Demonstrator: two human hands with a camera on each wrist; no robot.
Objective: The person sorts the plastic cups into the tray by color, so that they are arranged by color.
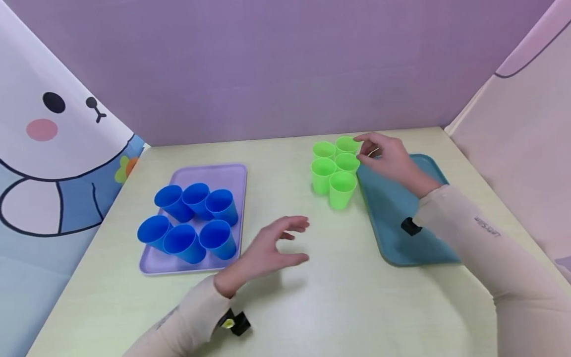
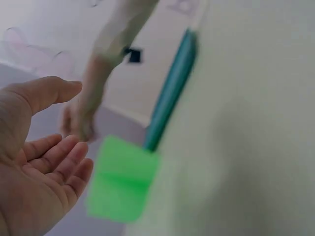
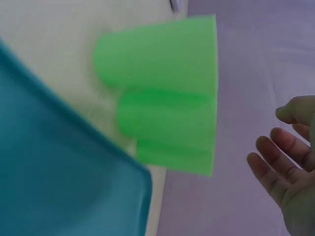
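Several bright green cups (image 1: 342, 190) stand upright in a tight cluster at the back of the table, just left of the teal tray (image 1: 387, 243). Beside the rearmost ones is my right hand (image 1: 385, 156), fingers loosely bent and nothing in its grasp; the right wrist view shows a gap between that hand (image 3: 290, 167) and the green cups (image 3: 157, 59). My left hand (image 1: 269, 248) hovers over the middle of the table, thumb and fingers spread apart, holding nothing. On the lilac tray (image 1: 207, 173) to its left, several blue cups (image 1: 218, 239) stand in two rows, mouths up.
The pale table (image 1: 285, 307) meets a purple backdrop (image 1: 285, 69) behind the cups. Printed cloth with a cartoon animal (image 1: 58, 148) hangs on the left, and a pale cloth (image 1: 526, 129) on the right. The right forearm passes over the teal tray.
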